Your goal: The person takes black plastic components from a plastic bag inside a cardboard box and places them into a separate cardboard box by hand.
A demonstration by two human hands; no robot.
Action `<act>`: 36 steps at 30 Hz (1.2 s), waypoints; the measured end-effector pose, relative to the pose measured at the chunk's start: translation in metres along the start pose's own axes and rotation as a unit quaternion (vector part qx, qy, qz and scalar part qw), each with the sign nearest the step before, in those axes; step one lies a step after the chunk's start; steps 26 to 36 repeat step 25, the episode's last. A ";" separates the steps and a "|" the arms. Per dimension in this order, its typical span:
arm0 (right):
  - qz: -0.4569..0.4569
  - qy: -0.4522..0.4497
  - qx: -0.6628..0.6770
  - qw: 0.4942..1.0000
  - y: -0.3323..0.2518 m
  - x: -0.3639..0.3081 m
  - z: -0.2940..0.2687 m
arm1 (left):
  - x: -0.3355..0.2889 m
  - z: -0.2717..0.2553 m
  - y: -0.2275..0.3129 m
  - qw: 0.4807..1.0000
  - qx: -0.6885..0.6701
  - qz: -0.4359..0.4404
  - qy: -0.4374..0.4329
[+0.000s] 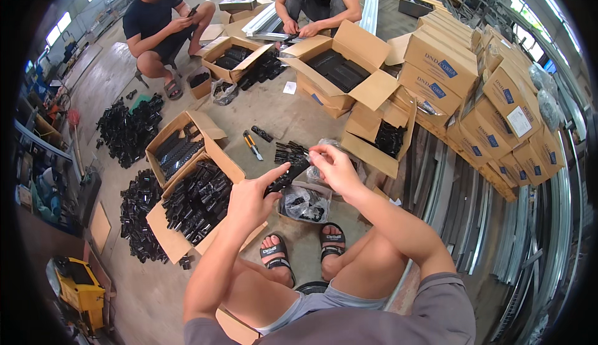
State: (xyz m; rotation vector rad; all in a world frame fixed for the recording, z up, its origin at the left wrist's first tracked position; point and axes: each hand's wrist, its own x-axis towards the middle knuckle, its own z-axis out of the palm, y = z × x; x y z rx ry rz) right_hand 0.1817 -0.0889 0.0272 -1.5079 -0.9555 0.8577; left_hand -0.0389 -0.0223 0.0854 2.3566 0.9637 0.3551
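Note:
My left hand grips a black, ribbed-looking part between thumb and fingers, its index finger stretched along the top. At the part's far right end, my right hand is closed in a pinch. Whatever is between those fingertips is too small to make out. Just below the held part, a small box holds a clear plastic bag with black pieces inside. More black parts lie on the floor beyond my hands, with an orange and black utility knife to their left.
To my left stands an open carton of black parts, beside loose heaps. Open cartons lie ahead right, near stacked closed boxes on a pallet. Two people sit or squat at the back. Metal profiles lie right.

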 end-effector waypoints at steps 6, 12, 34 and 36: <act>0.100 -0.129 0.165 0.973 -0.008 -0.004 -0.004 | 0.005 0.000 0.003 0.998 -0.056 -0.017 -0.035; 0.094 -0.115 0.183 0.972 -0.010 -0.005 0.000 | 0.006 0.008 -0.017 0.911 -0.386 -0.036 -0.143; 0.080 -0.085 0.152 0.981 -0.015 -0.008 0.003 | 0.005 0.009 -0.021 0.896 -0.407 -0.035 -0.176; 0.080 -0.085 0.152 0.981 -0.015 -0.008 0.003 | 0.005 0.009 -0.021 0.896 -0.407 -0.035 -0.176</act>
